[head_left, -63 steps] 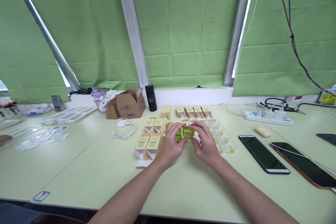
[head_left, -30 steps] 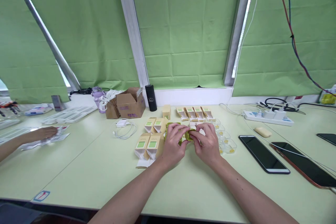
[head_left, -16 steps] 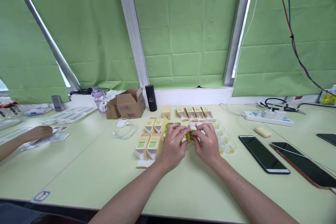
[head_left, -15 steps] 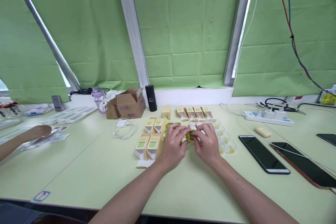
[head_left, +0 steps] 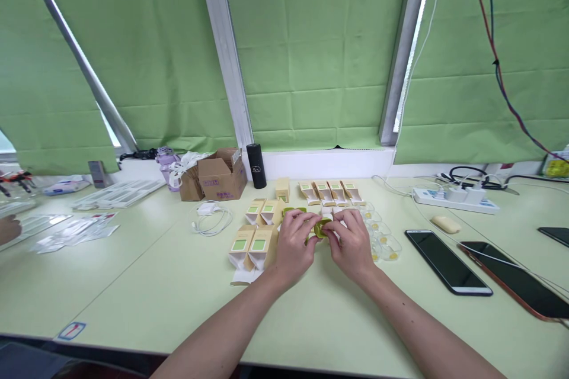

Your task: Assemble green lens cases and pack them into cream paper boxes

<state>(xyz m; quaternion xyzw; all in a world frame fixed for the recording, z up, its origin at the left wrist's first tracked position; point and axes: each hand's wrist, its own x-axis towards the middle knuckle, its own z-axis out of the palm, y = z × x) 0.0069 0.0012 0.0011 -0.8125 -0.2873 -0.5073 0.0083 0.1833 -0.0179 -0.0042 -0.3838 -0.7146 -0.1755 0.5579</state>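
My left hand (head_left: 294, 244) and my right hand (head_left: 353, 244) meet over the middle of the pale green table (head_left: 146, 290). Both pinch a small olive-green plastic case (head_left: 320, 228) held between the fingertips. Several tan cartons with green labels (head_left: 253, 243) lie just left of my left hand. A row of the same cartons (head_left: 331, 190) stands behind my hands. Several clear plastic shells with yellow dots (head_left: 383, 243) lie to the right of my right hand.
Two phones (head_left: 448, 260) lie face up at right, with a white power strip (head_left: 453, 198) and cables behind. An open brown box (head_left: 221, 174), a black cylinder (head_left: 255, 166) and a white cable (head_left: 208, 218) sit at the back. Another person's hand (head_left: 8, 228) shows at the far left edge.
The green case, open and flat between my hands two seconds ago, is now folded together under my fingertips. The other person's hand has drawn back to the left edge.
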